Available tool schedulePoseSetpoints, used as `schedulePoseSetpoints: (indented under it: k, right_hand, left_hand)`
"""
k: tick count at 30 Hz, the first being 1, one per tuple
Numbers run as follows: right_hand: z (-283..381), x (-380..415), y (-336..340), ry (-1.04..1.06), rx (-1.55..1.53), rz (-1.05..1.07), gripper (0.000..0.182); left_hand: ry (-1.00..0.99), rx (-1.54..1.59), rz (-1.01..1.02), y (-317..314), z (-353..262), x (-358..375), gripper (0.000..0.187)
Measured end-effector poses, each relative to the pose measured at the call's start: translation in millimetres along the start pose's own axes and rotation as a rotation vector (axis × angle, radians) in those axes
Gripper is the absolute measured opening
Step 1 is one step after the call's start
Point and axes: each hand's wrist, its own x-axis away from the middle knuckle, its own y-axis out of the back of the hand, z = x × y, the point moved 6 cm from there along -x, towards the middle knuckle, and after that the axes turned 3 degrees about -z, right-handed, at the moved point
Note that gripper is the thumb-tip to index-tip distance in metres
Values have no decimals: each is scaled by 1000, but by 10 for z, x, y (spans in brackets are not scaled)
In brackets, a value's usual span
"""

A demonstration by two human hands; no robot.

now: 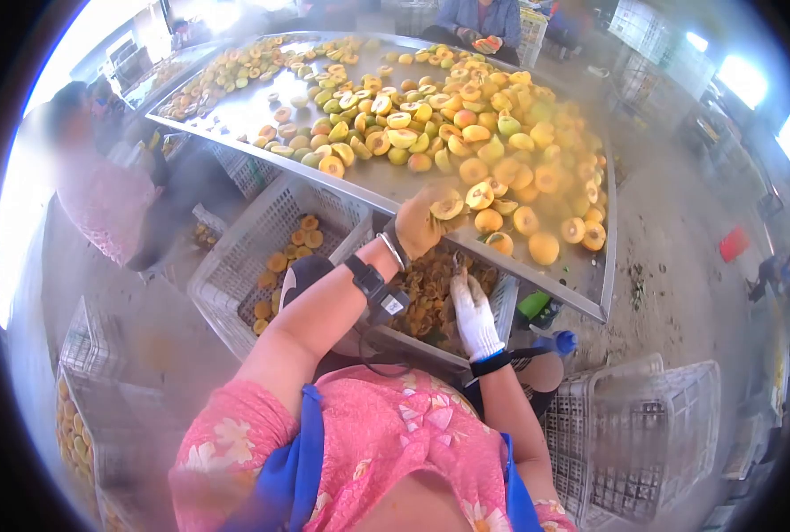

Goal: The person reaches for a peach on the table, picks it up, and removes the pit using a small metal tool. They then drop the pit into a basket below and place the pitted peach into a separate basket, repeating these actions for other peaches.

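My left hand, in a stained orange-brown glove, is closed on a yellow peach half at the near edge of the metal table. My right hand wears a white knitted glove and is closed around a thin metal tool pointing away from me. It is over a crate of brown pits and scraps, below the table edge. Halved and whole peaches are heaped across the table, several lying just beyond my left hand.
A grey plastic crate with peach halves stands to my left. Stacked empty crates are at my right, near a blue object. One person sits across the table, another at the left. A red object lies on the floor.
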Motion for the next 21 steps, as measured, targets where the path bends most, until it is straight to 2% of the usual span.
schedulePoseSetpoints:
  k: [1,2,4,5,8,9,12,14,16,18,21]
  right_hand:
    - [65,-33,-12,95,39,-27,29]
    - [127,-59,-27,189,77,-55,26]
    - [235,-59,-64,208,130,-55,27]
    - [142,-172,-52,367,146,-96,32]
    - [395,-30,-145,139,276,-48,35]
    - [412,-31,-160,225,297,-63,38]
    - [415,-16,-201,198,315,-45,40]
    - [380,-22,-210,271,351,-63,46]
    - [324,-28,-219,323,405,-76,50]
    - [279,-29,-230,354,474,-84,52]
    - [162,-61,-234,275,319,-44,52]
  left_hand:
    - [-139,-250,5,3,-38,78,41]
    - [-157,-314,-7,17,-1,175,42]
    - [-193,-442,-34,-85,-67,415,46]
    - [-189,-443,-37,-90,-49,480,45]
    - [-337,-764,-34,-290,-246,722,43]
    - [-244,-588,-44,-250,-160,698,43]
    - [-123,-293,-64,-219,-37,741,39]
    - [20,10,-83,-238,-19,774,38]
    - [280,499,-111,-305,15,828,37]
    - [225,353,-212,-330,-20,858,38]
    - [117,151,-302,-373,-29,882,42]
